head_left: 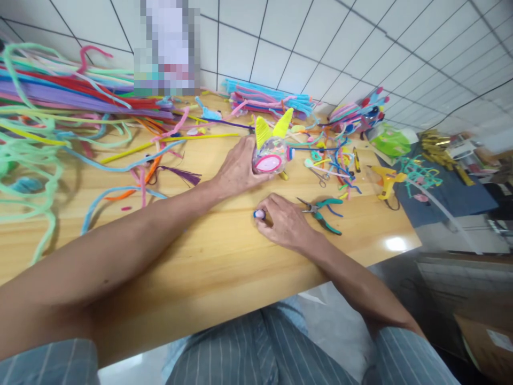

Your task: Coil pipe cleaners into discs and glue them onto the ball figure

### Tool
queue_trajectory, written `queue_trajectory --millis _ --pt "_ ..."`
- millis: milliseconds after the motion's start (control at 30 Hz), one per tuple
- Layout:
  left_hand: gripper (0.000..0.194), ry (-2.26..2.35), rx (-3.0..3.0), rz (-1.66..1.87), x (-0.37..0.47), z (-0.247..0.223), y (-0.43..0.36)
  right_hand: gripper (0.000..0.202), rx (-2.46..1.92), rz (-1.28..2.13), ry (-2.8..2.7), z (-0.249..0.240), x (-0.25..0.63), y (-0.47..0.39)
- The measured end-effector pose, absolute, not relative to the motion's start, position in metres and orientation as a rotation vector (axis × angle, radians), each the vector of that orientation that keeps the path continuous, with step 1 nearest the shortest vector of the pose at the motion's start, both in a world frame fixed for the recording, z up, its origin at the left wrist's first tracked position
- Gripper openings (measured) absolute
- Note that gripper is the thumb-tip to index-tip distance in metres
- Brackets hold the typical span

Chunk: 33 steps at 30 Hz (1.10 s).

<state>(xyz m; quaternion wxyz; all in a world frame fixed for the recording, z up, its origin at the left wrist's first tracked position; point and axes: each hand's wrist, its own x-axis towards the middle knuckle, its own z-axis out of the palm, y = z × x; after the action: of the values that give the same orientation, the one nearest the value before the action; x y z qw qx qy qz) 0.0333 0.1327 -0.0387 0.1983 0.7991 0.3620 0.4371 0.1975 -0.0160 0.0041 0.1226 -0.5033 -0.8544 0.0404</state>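
Observation:
My left hand (239,170) is wrapped round a clear, speckled ball-shaped figure (276,149), which has two yellow pointed ears (282,124) on top and a pink-rimmed oval on its side. Nearer to me, my right hand (284,220) pinches a small blue and pale pink piece (259,214) between thumb and finger, just above the wooden table (224,251). Teal-handled pliers (320,209) lie with their jaws open to the right of my right hand.
Loose pipe cleaners (36,155) cover the left side. Bundles of pipe cleaners (268,99) lie along the tiled wall. Small scissors (320,176), a yellow glue gun (387,181) and a green bag (390,140) are at the right.

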Motion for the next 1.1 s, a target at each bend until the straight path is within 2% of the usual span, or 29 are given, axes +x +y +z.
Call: queue_trajectory --millis 233,433,700,1100 --pt "0.084 1.005 2.217 1.217 0.034 -0.033 0.130 0.011 -1.303 -0.050 -2.345 0.016 0.211 -0.013" --pt "0.074 1.041 2.206 1.191 0.035 -0.027 0.124 0.022 -1.105 -0.422 -2.150 0.043 0.228 0.021" --pt "0.072 1.016 2.246 1.210 0.035 -0.034 0.128 0.014 -1.136 -0.595 -2.147 0.033 0.222 0.058" --pt "0.065 0.999 2.216 1.259 0.037 -0.038 0.129 0.016 -1.292 -0.500 -2.120 0.023 0.219 0.061"
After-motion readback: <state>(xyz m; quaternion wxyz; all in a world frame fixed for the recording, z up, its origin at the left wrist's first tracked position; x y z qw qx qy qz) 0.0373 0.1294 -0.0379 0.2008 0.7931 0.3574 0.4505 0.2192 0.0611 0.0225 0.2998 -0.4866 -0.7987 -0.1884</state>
